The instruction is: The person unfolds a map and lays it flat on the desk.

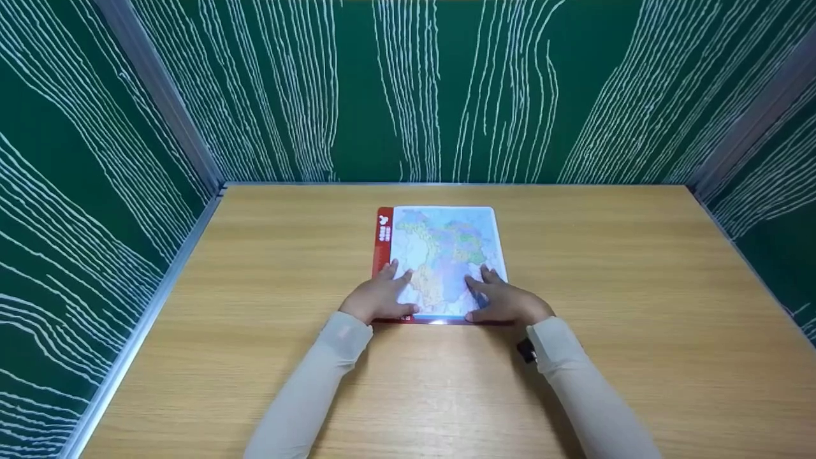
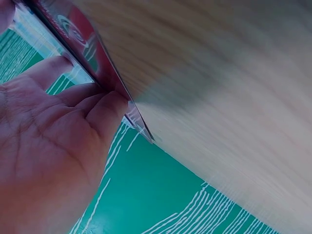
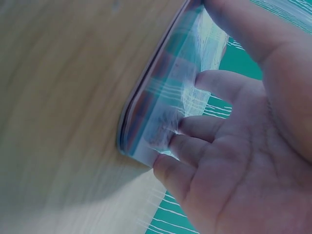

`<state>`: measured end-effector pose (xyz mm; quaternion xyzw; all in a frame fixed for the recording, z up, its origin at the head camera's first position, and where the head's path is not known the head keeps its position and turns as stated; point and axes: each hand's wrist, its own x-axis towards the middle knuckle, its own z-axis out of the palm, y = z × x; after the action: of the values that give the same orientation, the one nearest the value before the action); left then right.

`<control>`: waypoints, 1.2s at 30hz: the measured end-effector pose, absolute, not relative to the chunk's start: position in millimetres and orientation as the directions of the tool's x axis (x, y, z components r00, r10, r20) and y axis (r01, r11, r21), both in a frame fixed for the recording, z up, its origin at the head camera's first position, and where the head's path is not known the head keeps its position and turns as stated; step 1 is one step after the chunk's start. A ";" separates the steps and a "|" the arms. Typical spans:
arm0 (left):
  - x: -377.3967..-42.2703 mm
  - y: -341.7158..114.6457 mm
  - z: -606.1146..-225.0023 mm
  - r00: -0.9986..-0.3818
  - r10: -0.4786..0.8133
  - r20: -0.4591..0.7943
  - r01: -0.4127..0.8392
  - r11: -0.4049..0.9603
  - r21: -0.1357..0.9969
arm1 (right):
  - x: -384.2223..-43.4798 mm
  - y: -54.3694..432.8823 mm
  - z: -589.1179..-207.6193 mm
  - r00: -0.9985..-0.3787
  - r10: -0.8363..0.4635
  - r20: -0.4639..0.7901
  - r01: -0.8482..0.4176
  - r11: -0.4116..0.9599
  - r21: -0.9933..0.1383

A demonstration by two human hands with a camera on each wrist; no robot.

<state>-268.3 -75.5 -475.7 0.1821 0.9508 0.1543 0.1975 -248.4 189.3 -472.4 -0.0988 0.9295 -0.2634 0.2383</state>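
Observation:
A glossy map (image 1: pixel 440 248) lies flat on the table, with a red strip along its left side and a red lower border. On its lower left part rests my left hand (image 1: pixel 382 296), fingers spread and thumb by the bottom edge. My right hand (image 1: pixel 510 303) touches the lower right part in much the same way. Seen from the left wrist, the fingertips of the left hand (image 2: pixel 53 126) meet the red border (image 2: pixel 92 53). From the right wrist, fingertips of the right hand (image 3: pixel 243 126) touch the map's shiny surface (image 3: pixel 165 92) near a rounded corner.
The wooden table (image 1: pixel 287 255) extends around the map on all sides. Green panels (image 1: pixel 357 95) with wavy white lines stand behind and at both sides, joined by grey metal posts (image 1: pixel 162 89). A small black item (image 1: pixel 526 350) shows at the right sleeve cuff.

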 end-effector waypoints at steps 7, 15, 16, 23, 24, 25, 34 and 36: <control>-268.7 -74.5 -476.8 -0.857 0.405 -0.319 0.277 0.884 0.377 | -248.4 190.9 -473.0 -0.867 -0.311 -0.388 -0.063 0.843 -0.535; -269.8 -73.5 -475.3 -0.857 0.392 -0.336 0.257 0.888 0.381 | -249.0 193.0 -471.9 -0.854 -0.382 -0.354 -0.137 0.821 -0.554; -269.9 -73.4 -474.8 -0.856 0.389 -0.341 0.252 0.889 0.382 | -249.2 192.7 -472.0 -0.856 -0.379 -0.350 -0.135 0.820 -0.557; -271.2 -77.5 -470.5 -0.843 0.407 -0.352 0.244 0.872 0.425 | -249.6 189.4 -473.4 -0.879 -0.347 -0.328 -0.089 0.795 -0.600; -271.1 -78.3 -469.8 -0.842 0.410 -0.351 0.241 0.868 0.435 | -249.9 188.8 -473.5 -0.881 -0.341 -0.329 -0.078 0.790 -0.609; -271.0 -79.0 -469.3 -0.842 0.411 -0.350 0.236 0.863 0.447 | -250.4 188.3 -473.2 -0.883 -0.338 -0.327 -0.072 0.785 -0.615; -273.7 -82.5 -466.0 -0.845 0.445 -0.297 0.239 0.810 0.535 | -253.5 189.6 -468.0 -0.915 -0.279 -0.293 -0.024 0.761 -0.648; -275.6 -82.9 -466.7 -0.864 0.425 -0.268 0.211 0.791 0.574 | -254.2 192.5 -465.5 -0.922 -0.265 -0.281 -0.003 0.732 -0.681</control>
<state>-275.6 -82.9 -466.7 0.1719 0.9260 0.2734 0.1956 -254.2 192.5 -465.5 -0.0736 0.9125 -0.3583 0.1829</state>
